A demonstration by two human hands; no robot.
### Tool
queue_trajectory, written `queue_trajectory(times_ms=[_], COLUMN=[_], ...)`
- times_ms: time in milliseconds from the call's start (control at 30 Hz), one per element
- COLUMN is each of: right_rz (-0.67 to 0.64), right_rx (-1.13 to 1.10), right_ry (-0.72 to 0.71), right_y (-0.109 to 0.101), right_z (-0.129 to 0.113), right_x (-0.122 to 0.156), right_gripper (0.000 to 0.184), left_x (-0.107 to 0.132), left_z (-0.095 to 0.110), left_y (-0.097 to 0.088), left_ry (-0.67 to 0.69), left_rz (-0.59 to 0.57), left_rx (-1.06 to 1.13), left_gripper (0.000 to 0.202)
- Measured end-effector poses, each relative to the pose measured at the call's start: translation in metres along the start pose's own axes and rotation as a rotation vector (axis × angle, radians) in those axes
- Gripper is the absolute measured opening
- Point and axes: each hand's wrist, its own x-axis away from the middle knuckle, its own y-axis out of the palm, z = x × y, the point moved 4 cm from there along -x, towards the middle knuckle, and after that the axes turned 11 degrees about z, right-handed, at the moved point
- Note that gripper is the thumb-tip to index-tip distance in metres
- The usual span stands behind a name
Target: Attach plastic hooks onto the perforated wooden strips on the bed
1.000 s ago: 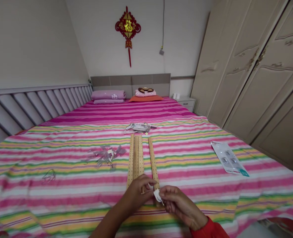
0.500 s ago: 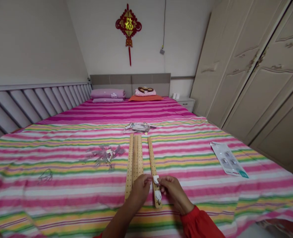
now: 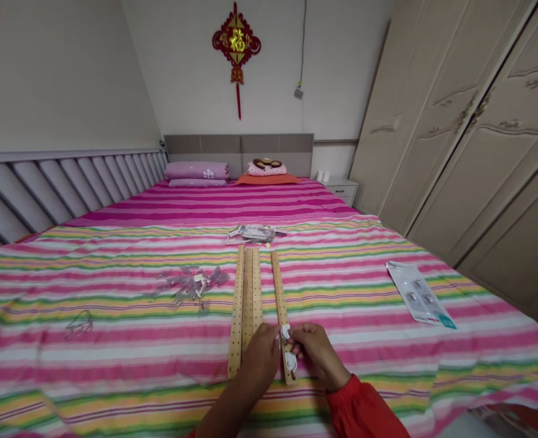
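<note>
A narrow wooden strip with rows of small holes lies lengthwise on the bed. Near its close end is a white hook with a metal loop. A second white hook sits just above it on the strip, and my right hand pinches this one from the right side. On the left, my left hand has its fingers curled together, the tips against the strip's edge beside the upper hook. What those fingertips hold, if anything, is hidden. Several more perforated wooden strips lie side by side, partly behind my left hand.
Clear plastic wrappers with small hooks lie left of the strips. Beyond the strips is a bundle of plastic packets. A blister pack rests at the right. A thin clear loop lies far left on the striped sheet.
My left hand has shifted slightly right, bringing its fingertips against the strip by the upper hook. My right hand keeps its pinch on that hook, almost unmoved.
</note>
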Motion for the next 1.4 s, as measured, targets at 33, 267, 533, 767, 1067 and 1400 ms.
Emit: queue_trajectory(times_ms=[33,267,533,767,1067,1400], right_rz=[0.002,0.016,0.020,0.048,0.061,0.083], right_rx=[0.000,-0.013,-0.025,-0.015,-0.057,-0.077], right_ry=[0.004,0.039,0.085,0.063,-0.040,-0.122], right_y=[0.000,-0.001,-0.002,-0.003,-0.005,-0.007], right_z=[0.000,0.003,0.012,0.014,0.016,0.013], right_x=[0.000,-0.002,-0.007,-0.011,-0.007,-0.001], right_gripper=[0.016,0.013,0.016,0.021,0.038,0.047], left_x=[0.001,0.003,0.001,0.002,0.002,-0.044], left_z=[0.004,0.016,0.014,0.016,0.015,-0.108], left_y=[-0.001,-0.001,0.007,0.010,-0.009,-0.142], left_ry=[0.006,0.063,0.078,0.032,0.022,-0.277], left_rz=[-0.001,0.009,-0.069,-0.071,0.017,0.621], left_rx=[-0.004,-0.127,-0.404,-0.411,-0.141,0.034], left_gripper=[0.034,0.034,0.034,0.037,0.032,0.022])
